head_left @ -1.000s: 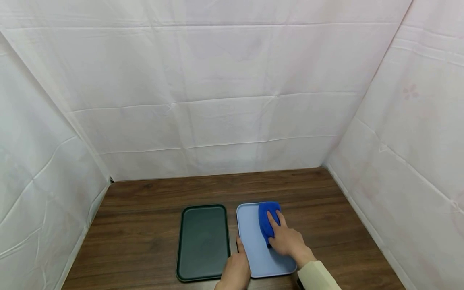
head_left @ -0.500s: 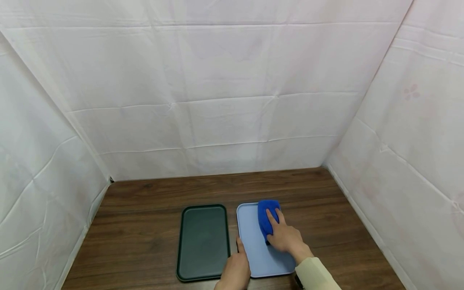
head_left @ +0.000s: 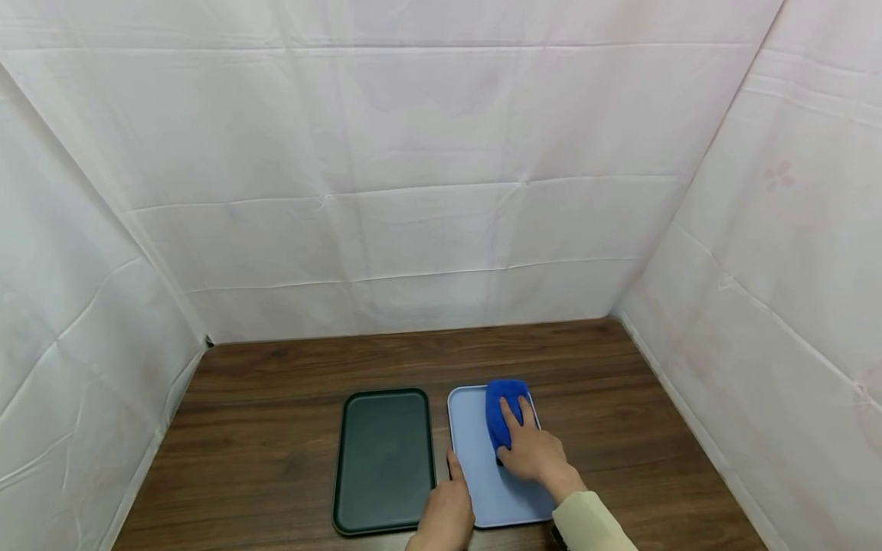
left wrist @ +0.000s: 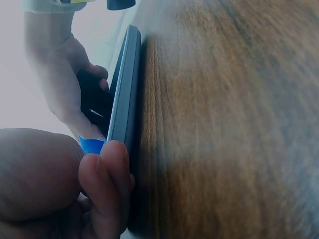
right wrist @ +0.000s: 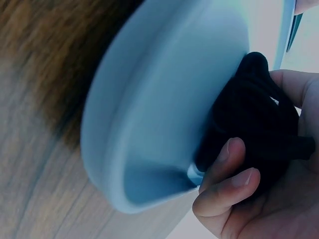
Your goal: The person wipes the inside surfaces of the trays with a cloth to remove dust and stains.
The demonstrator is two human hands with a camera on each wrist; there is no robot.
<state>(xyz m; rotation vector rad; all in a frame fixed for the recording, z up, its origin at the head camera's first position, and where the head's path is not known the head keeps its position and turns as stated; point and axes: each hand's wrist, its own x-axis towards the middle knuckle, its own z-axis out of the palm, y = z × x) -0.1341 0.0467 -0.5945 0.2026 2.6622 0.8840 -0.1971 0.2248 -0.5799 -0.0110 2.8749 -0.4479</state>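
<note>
A light blue tray point(head_left: 482, 478) lies flat on the wooden table. My right hand point(head_left: 536, 457) presses a blue cloth point(head_left: 505, 392) onto its far right part, with fingers spread over the fabric. A black bunched end point(right wrist: 254, 114) of the cloth sits under the palm in the right wrist view, with fingers curled around it. At the tray's left side, my left hand point(head_left: 446, 513) holds the edge, its index finger stretched along the rim. Curled fingertips point(left wrist: 115, 159) touch the tray's side wall point(left wrist: 128, 94) in the left wrist view.
A dark green tray point(head_left: 387, 463) lies just left of the light blue one, close to my left hand. Brown wooden tabletop point(head_left: 269, 413) surrounds both trays. White sheets point(head_left: 413, 191) stand along the back and both sides.
My right hand and the blue cloth have slid slightly left and a little farther up the light blue tray. My left hand has stayed at the tray's left edge.
</note>
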